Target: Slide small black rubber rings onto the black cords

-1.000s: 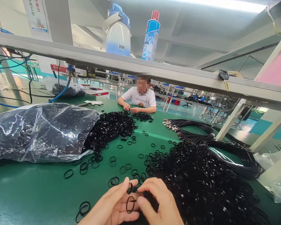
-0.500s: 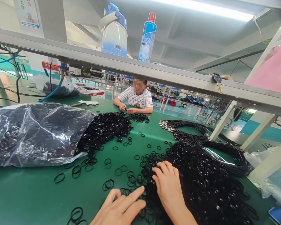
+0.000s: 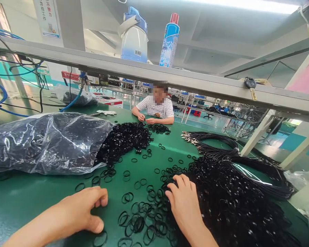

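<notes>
My left hand (image 3: 86, 212) hovers low over the green table on the left, its fingers curled and the thumb held apart from them. No object shows between them. Just below its thumb lies a single black ring (image 3: 100, 239). At the left edge of a large heap of black rings (image 3: 229, 206), my right hand (image 3: 184, 202) rests with bent, slightly spread fingers; its fingertips touch the rings, and what lies under the palm is hidden. Between both hands, loose black rings (image 3: 139, 224) are scattered and partly overlap.
A clear plastic bag (image 3: 48, 144) spills a second heap of black rings (image 3: 128, 140) at left. Coiled black cables (image 3: 216, 140) lie at right. Across the table sits a person in a striped shirt (image 3: 157, 108), hands near a small ring pile. A shelf beam (image 3: 195, 80) crosses above.
My left hand has moved left, away from the loose rings beside the right hand, uncovering them. My right hand stays on the heap's edge. The view has shifted slightly left.
</notes>
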Demonstrator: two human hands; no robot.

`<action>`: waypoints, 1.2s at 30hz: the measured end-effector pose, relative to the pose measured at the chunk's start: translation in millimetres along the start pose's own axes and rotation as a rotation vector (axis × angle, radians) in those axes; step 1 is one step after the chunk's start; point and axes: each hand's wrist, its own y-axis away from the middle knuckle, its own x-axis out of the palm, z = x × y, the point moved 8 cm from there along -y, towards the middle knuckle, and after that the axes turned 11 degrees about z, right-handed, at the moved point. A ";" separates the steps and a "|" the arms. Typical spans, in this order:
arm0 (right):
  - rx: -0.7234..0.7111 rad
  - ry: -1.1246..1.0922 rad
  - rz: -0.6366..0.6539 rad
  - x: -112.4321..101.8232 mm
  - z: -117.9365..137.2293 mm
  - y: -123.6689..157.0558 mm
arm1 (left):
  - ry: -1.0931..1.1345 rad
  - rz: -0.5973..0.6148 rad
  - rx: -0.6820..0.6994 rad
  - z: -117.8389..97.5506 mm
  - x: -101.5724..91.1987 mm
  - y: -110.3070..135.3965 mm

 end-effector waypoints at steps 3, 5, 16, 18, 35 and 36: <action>0.035 -0.071 0.034 5.4 -2.1 -3.0 | 0.079 0.177 0.013 -13.0 25.3 1.0; 0.065 -0.201 0.007 -3.1 -6.4 -1.6 | 0.172 0.195 0.136 -41.1 35.3 0.1; 0.152 -1.193 0.464 24.5 22.4 26.7 | 0.935 0.173 0.408 -100.1 68.1 -4.9; 0.142 -1.299 0.523 29.1 32.0 28.5 | 0.977 0.179 0.422 -103.2 70.4 -5.1; 0.246 -1.459 0.401 30.4 24.8 29.6 | 0.834 0.160 0.332 -103.1 68.8 -1.4; 0.241 -1.451 0.392 30.0 24.6 29.4 | 0.833 0.155 0.314 -102.8 71.0 -1.7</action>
